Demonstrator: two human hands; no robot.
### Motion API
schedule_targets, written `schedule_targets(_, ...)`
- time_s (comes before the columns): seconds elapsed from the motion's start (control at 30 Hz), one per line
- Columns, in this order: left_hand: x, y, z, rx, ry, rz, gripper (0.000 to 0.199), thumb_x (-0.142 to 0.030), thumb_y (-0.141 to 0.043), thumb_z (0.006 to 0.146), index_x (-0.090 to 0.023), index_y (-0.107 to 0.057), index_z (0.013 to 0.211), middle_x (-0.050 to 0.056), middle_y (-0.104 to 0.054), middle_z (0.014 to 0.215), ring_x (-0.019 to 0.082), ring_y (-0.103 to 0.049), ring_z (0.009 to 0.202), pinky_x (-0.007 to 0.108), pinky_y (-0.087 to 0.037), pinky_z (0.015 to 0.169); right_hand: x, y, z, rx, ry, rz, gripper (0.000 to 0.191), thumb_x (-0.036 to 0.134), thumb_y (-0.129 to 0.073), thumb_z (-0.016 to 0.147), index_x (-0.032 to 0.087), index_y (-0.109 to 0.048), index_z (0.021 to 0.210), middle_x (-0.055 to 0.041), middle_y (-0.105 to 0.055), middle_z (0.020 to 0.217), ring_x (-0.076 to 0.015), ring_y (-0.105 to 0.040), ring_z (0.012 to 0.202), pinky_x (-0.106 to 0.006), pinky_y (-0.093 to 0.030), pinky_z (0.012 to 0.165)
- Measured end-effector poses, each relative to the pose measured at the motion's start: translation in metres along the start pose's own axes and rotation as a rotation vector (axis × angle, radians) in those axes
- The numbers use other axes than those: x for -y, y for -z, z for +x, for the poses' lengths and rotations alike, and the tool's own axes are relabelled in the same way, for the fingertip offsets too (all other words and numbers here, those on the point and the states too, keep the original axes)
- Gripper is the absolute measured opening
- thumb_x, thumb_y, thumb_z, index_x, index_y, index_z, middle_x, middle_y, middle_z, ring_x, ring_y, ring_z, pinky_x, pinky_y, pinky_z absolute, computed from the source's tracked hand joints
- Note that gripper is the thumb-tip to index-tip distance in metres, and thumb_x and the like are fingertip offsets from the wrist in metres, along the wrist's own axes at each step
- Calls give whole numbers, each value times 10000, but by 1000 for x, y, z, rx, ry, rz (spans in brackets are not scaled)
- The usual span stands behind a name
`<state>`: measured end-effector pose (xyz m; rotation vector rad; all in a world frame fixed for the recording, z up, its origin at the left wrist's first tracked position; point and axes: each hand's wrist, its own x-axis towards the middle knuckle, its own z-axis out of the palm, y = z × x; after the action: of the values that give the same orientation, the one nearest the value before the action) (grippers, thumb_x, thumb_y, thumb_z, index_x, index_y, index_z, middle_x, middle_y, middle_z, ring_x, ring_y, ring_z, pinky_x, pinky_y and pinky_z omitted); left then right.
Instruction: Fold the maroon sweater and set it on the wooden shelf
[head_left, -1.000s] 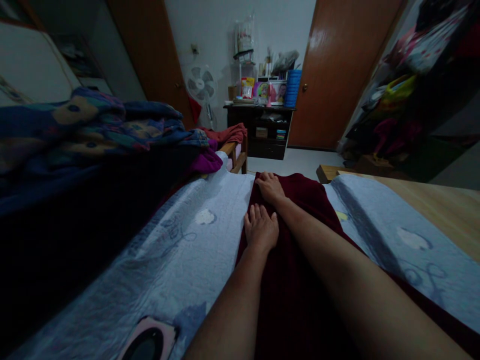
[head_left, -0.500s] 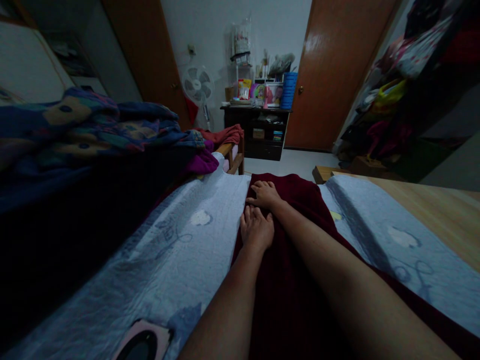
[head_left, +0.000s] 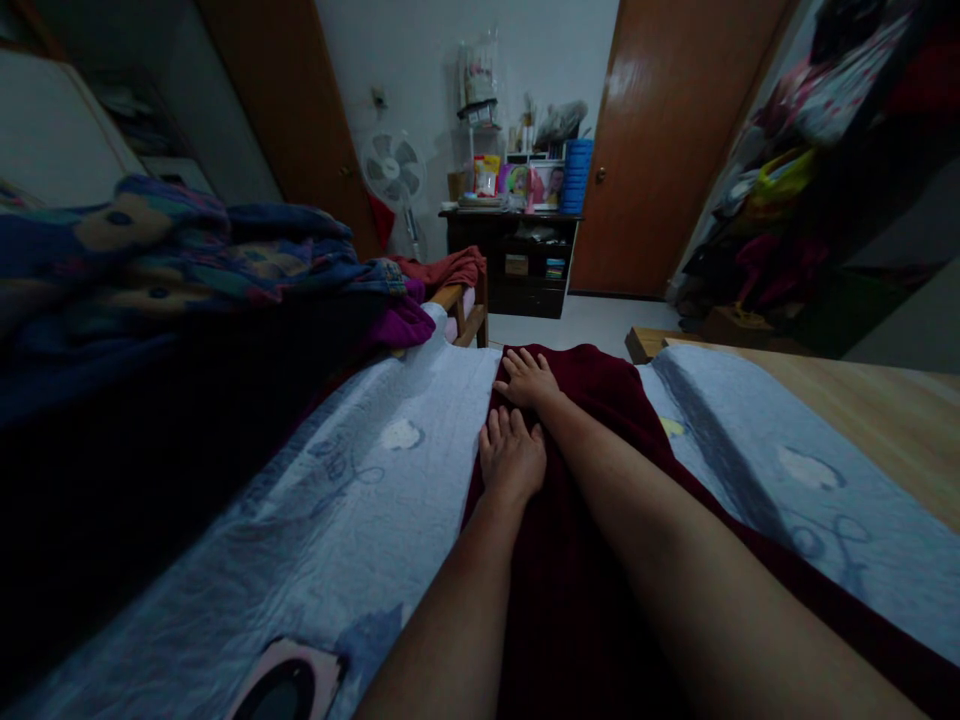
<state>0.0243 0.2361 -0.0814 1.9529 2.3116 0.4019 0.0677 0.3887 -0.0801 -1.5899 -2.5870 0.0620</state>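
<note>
A dark red cloth [head_left: 592, 390] lies spread lengthwise over a pale blue patterned bed sheet [head_left: 420, 400]. My left hand [head_left: 514, 455] rests palm down on the cloth near its left edge, fingers stretched forward. Just beyond it, my right hand [head_left: 527, 380] lies flat on the same cloth close to its far end, fingers spread. Neither hand grips anything. The near part of the cloth is dark and partly covered by my forearms.
Heaped clothes and a blue patterned blanket [head_left: 225, 250] fill the left side. A pink object with a dark round centre [head_left: 285, 680] lies at the near left. Bare wooden board [head_left: 847, 390] shows at right. Beyond stand a fan [head_left: 394, 168] and a dark cabinet [head_left: 510, 240].
My right hand has shifted slightly forward on the cloth with its fingers straighter. The left hand stays in nearly the same place.
</note>
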Motion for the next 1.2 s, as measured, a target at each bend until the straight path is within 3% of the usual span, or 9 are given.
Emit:
schedule_targets(0.33,0,3,1,46,2,-1,584,-412,-186,977,-109,-352,1447,136,-330,1518,271,-245,1419,439,-219,1143,-5,3,5,-26,-75,54,692,593,-341,907,216,-269,1483,-46,-186,1576,-288,-121,1438,-519,-140,1131)
schedule_targets(0.63,0,0,2,40,8,1,617,-423,-179,974,-55,-351,1438,161,-320,1516,268,-241,1421,429,-206,1147,-11,-3,9,-107,-87,78,533,411,-333,964,225,-298,1463,-54,-262,1554,-261,-172,1427,-505,-181,1123)
schedule_targets(0.77,0,-2,2,29,17,18,631,-426,-177,972,-35,-350,1436,173,-316,1515,275,-234,1423,425,-204,1147,-10,-3,7,-197,-7,24,455,295,-405,947,177,-434,1385,-94,-313,1529,-248,-176,1428,-453,-159,1139)
schedule_targets(0.87,-1,-2,2,20,22,31,640,-423,-191,970,-9,-349,1431,188,-312,1512,286,-239,1419,423,-204,1147,-7,1,4,-250,156,16,379,179,-381,934,147,-579,1256,-106,-369,1498,-229,-244,1404,-384,-168,1140)
schedule_targets(1.03,-3,1,2,42,41,19,650,-418,-221,964,18,-324,1436,203,-298,1513,296,-215,1426,426,-184,1154,-4,5,0,-148,296,55,375,98,-392,888,145,-660,1146,-89,-655,1201,-187,-543,1145,-276,-337,1025)
schedule_targets(1.2,-4,4,2,61,63,-15,659,-426,-233,961,25,-320,1434,210,-283,1518,303,-207,1427,429,-188,1153,-2,4,-4,-98,281,44,340,173,-433,890,183,-664,1139,-76,-664,1190,-208,-561,1134,-329,-345,1017)
